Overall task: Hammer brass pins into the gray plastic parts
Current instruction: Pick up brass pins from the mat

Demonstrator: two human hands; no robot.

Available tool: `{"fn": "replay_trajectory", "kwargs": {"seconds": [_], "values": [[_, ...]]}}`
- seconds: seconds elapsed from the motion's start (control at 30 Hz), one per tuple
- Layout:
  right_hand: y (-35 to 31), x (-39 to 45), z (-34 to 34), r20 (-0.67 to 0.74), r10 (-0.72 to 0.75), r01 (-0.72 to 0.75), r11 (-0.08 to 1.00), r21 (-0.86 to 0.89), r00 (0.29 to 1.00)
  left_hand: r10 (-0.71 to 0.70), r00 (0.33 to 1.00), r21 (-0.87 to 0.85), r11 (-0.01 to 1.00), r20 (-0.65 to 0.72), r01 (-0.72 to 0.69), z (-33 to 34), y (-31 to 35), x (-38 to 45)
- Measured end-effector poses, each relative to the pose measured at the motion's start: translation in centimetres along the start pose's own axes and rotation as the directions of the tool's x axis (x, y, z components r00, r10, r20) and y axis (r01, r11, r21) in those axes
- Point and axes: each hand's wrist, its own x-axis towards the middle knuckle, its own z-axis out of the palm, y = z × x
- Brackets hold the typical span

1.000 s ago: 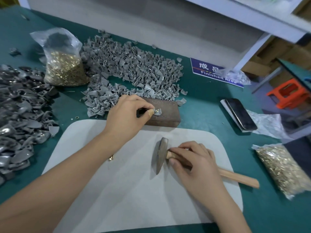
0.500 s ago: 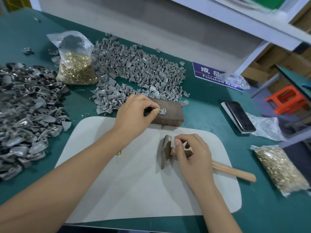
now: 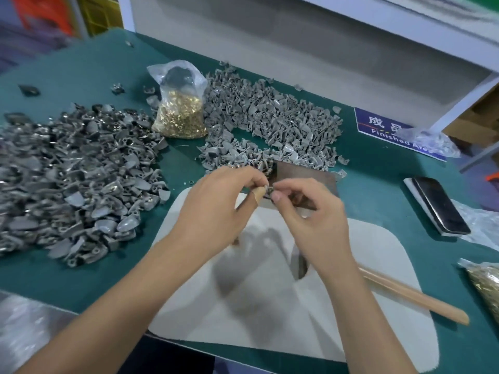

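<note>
Both hands meet above the white mat's [image 3: 378,265] far edge, left hand [image 3: 216,211] and right hand [image 3: 310,220] pinching one small gray part [image 3: 268,190] between fingertips. The hammer [image 3: 405,295] lies ungripped on the mat's right side. Behind sit a brown block [image 3: 305,176], a gray parts pile [image 3: 270,122] and a bag of brass pins [image 3: 179,114].

A green counter [image 3: 81,279] carries a white mat [image 3: 270,306] at lower centre, with a wooden-handled hammer [image 3: 410,296] lying across its right part. A dark block [image 3: 299,172] sits just above the mat. Two heaps of gray plastic parts lie at left [image 3: 67,179] and upper centre [image 3: 270,122], a clear bag of brass pins [image 3: 179,109] between them. At right lie a phone [image 3: 437,205], a blue sign [image 3: 383,129] and a second bag of pins [image 3: 486,284]
</note>
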Motion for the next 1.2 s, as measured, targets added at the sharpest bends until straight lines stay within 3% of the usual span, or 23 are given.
{"fn": "replay_trajectory", "kwargs": {"seconds": [0.23,0.4,0.57,0.97,1.2], "values": [[-4.0,2.2,6.6,0.243,-0.078,0.068,0.997,0.047,0.967,-0.118,0.985,0.026,0.992,-0.123,0.122,-5.3,-3.7,-4.3],[-6.8,3.8,11.4,0.403,-0.163,0.181,0.983,-0.005,0.901,-0.187,0.948,0.157,0.96,-0.257,0.232,-8.6,-6.8,-6.5],[-8.7,4.9,15.5,0.486,-0.169,0.2,0.98,-0.012,0.858,-0.248,0.899,0.288,0.887,-0.361,0.36,-11.2,-9.1,-7.7],[-8.7,4.9,17.2,0.51,-0.143,0.161,0.987,0.009,0.848,-0.309,0.862,0.274,0.857,-0.403,0.436,-11.1,-8.9,-8.6],[-5.8,4.8,11.6,0.424,-0.082,0.106,0.994,-0.032,0.902,-0.18,0.925,0.208,0.943,-0.335,0.259,-8.8,-7.8,-7.1]]}}
